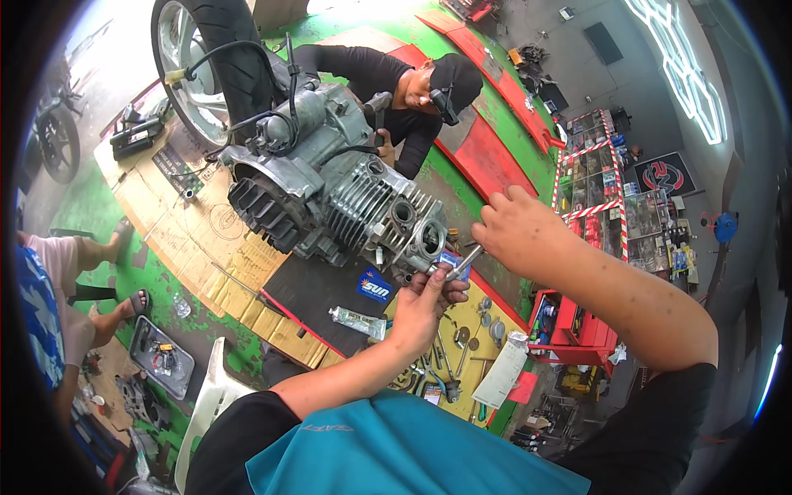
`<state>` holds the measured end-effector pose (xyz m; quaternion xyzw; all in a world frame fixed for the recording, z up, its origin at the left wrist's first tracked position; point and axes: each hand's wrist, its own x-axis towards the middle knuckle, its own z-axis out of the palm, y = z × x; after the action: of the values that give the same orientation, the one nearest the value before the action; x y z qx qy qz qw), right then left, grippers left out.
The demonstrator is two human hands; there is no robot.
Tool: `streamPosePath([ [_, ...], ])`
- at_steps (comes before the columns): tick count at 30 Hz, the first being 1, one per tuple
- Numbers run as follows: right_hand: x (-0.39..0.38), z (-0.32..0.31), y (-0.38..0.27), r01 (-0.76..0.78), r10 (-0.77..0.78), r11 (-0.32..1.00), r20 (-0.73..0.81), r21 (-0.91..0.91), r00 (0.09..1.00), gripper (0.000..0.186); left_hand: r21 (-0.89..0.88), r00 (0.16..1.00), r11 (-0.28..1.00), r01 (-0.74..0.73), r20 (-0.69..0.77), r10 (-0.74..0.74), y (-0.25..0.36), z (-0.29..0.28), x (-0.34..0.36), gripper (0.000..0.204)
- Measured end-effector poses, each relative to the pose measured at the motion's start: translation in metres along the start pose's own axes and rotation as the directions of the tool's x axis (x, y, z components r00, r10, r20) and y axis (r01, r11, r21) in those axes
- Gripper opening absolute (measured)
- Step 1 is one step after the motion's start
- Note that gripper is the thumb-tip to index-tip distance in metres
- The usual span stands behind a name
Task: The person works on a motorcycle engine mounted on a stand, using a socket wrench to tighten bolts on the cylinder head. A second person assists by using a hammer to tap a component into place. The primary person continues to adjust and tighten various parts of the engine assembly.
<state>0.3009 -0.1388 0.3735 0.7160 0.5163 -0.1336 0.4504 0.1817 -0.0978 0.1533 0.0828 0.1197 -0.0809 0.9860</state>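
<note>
A grey metal scooter engine (pixel 338 190) lies on the bench, its finned cylinder pointing toward me and its round head openings facing up. My right hand (pixel 524 229) is closed around the outer end of a slim metal socket wrench (pixel 464 262). At the wrench's other end, beside the cylinder head, my left hand (pixel 422 307) pinches the shaft with thumb and fingers. What the tip meets is hidden by the fingers. A small blue packet (pixel 452 262) shows behind the wrench. Below lie a blue card (pixel 374 285) and a silver tube (pixel 358 322).
Across the engine, a co-worker (pixel 412 99) leans in, one hand on a dark handle. A wheel (pixel 223 66) adjoins the engine. Loose tools and engine parts cover the yellow board (pixel 470 330). A red tool cart (pixel 569 330) stands right; another person (pixel 62 305) is at left.
</note>
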Motion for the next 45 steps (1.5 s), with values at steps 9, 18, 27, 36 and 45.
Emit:
streamPosePath([
  [9, 0.032, 0.003, 0.013, 0.023, -0.039, 0.967, 0.06, 0.252, 0.997, 0.042, -0.082, 0.998, 0.997, 0.008, 0.064, -0.003, -0.002, -0.006, -0.001, 0.03],
  [18, 0.046, 0.007, 0.012, 0.128, -0.121, 0.939, -0.04, 0.32, 0.992, 0.078, -0.251, 0.889, 0.9, 0.358, 0.386, -0.246, 0.016, -0.005, 0.003, 0.029],
  [27, 0.061, 0.0, 0.019, 0.276, -0.275, 0.946, -0.03, 0.169, 0.961, 0.105, -0.234, 0.735, 0.787, 0.571, 0.573, -0.363, 0.026, -0.012, 0.011, 0.019],
  [36, 0.067, 0.01, 0.022, 0.282, -0.27, 0.923, -0.083, 0.261, 0.959, 0.107, -0.179, 0.662, 0.757, 0.629, 0.634, -0.4, 0.034, -0.021, 0.016, 0.026],
  [45, 0.075, 0.023, 0.032, 0.327, -0.298, 0.862, -0.135, 0.386, 0.945, 0.108, -0.043, 0.619, 0.782, 0.622, 0.639, -0.457, 0.041, -0.027, 0.019, 0.032],
])
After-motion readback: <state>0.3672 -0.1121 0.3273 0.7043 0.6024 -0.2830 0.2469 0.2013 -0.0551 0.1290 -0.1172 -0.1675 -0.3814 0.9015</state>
